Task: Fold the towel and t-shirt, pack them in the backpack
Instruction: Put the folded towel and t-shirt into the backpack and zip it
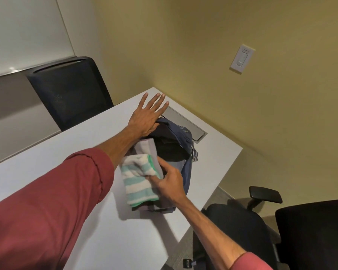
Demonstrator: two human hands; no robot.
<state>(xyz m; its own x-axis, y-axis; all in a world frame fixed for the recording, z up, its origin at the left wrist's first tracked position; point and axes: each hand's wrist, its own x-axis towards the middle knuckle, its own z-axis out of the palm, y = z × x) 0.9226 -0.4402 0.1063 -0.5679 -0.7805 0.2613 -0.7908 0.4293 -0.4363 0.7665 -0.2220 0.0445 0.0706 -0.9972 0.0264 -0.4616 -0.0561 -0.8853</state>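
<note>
On the desk (47, 152), between the two grips, sits the backpack (184, 131), mouth wide open. Right grip (168, 184) is pinching the folded towel (137, 182) with the grey t-shirt (147, 151) stacked against it, both just left of it at the backpack's mouth. Left grip (146, 115) is splayed flat, fingers straight, heel on the far rim, holding nothing.

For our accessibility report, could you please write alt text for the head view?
A person's right hand holds a folded striped towel and grey t-shirt at the mouth of an open navy backpack on a white table. The open left hand rests on the backpack's far rim.
</note>
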